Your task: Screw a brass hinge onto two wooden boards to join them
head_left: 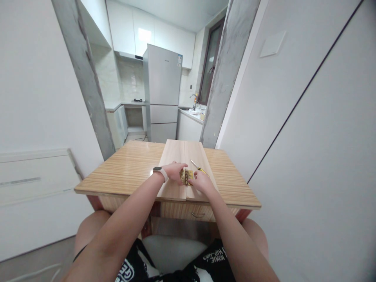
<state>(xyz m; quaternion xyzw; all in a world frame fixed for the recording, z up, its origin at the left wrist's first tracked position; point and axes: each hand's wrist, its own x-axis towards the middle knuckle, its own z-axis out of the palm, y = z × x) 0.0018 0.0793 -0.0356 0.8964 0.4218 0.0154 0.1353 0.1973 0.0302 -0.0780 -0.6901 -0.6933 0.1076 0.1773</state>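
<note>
Two pale wooden boards, the left one [170,192] and the right one [197,152], lie side by side with their long edges meeting. A brass-coloured hinge [186,177] sits across the seam, its knuckle along the joint. My left hand [174,171] reaches over the hinge's left leaf, with fingers and thumb curled about it. From the other side, my right hand [201,182] has its thumb and fingertips at the right leaf. A screwdriver [198,167] with a yellow handle slants just beyond the right hand; whether it touches those fingers is unclear.
The boards rest on a wood-grain table [126,168] with a drawer below its front edge. A white wall [293,129] runs close on the right. Behind the table stand a silver refrigerator [164,82] and a kitchen counter with a sink [185,108].
</note>
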